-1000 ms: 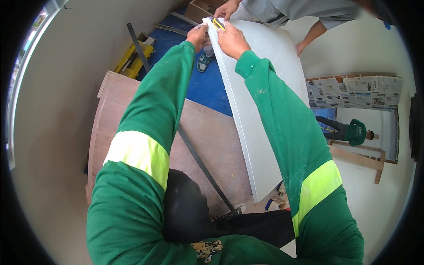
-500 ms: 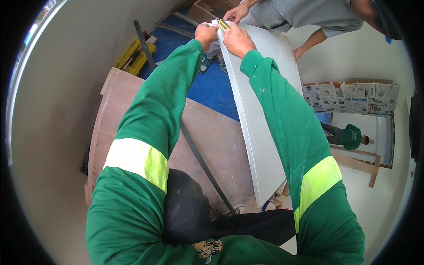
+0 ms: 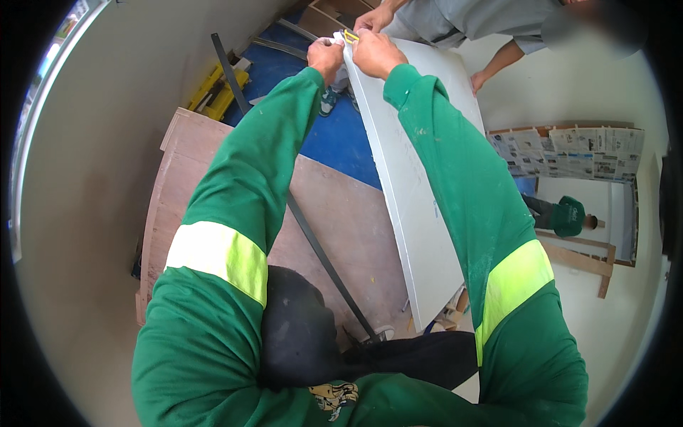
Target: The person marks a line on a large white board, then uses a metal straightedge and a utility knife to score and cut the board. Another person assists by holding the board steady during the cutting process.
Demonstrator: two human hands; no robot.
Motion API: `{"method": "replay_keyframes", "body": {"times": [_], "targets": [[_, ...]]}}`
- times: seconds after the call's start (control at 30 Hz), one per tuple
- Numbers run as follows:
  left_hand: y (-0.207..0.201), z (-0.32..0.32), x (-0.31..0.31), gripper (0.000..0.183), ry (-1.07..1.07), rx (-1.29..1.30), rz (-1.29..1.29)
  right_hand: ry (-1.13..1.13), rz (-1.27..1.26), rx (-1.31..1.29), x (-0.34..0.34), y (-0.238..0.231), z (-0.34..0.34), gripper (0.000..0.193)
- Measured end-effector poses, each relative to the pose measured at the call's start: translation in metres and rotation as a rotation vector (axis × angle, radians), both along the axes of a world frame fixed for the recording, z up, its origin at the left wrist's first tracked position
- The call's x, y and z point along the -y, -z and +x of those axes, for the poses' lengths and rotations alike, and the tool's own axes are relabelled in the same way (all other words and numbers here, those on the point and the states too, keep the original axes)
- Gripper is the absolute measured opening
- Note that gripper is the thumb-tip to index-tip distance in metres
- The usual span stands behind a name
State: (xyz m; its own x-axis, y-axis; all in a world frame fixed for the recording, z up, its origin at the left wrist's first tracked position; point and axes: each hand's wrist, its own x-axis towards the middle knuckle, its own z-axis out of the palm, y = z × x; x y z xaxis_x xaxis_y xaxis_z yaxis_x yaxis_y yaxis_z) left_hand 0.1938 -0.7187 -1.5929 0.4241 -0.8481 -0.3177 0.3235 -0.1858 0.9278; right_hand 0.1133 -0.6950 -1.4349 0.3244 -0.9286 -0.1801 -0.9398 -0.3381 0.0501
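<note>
A large white panel (image 3: pixel 420 228) slants away from my body, its narrow edge facing left. At its far corner, my right hand (image 3: pixel 378 53) is closed around a slim yellow-and-black utility knife (image 3: pixel 351 36), mostly covered by my fingers. My left hand (image 3: pixel 326 57) pinches a small white scrap (image 3: pixel 339 38) at the same corner, just left of the knife. The blade cannot be made out. Right behind my right hand, a co-worker's hand (image 3: pixel 371 20) touches the panel's far end; that person's other hand (image 3: pixel 478 82) rests at its right edge.
A pinkish-brown board (image 3: pixel 341 206) lies below, with a dark metal bar (image 3: pixel 320 249) across it. An open yellow case (image 3: pixel 217 92) sits on the blue floor covering (image 3: pixel 334 146). Newspaper (image 3: pixel 569 151) covers part of the right wall; another person (image 3: pixel 569 215) appears beyond an opening.
Both my hands have shifted slightly left, and the knife has turned so that less of it shows. The co-worker's upper body has moved a little left.
</note>
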Motion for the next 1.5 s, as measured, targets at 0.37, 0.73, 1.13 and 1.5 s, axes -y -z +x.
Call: {"method": "replay_keyframes", "body": {"times": [0.37, 0.73, 1.13, 1.5], "targets": [[-0.016, -0.005, -0.022, 0.025, -0.074, -0.02, 0.024, -0.055, -0.024, 0.069, -0.016, 0.001, -0.008, 0.04], [0.0, -0.01, -0.025, 0.026, -0.038, 0.098, 0.0, -0.033, 0.001, 0.006, -0.043, 0.0, -0.016, 0.037], [0.01, -0.018, -0.028, 0.024, -0.06, -0.22, -0.022, -0.065, 0.046, -0.019, -0.052, -0.001, -0.034, 0.035], [0.015, -0.013, -0.056, 0.046, 0.3, -0.724, -0.159, -0.098, -0.048, 0.048, -0.023, 0.004, -0.034, 0.037]]}}
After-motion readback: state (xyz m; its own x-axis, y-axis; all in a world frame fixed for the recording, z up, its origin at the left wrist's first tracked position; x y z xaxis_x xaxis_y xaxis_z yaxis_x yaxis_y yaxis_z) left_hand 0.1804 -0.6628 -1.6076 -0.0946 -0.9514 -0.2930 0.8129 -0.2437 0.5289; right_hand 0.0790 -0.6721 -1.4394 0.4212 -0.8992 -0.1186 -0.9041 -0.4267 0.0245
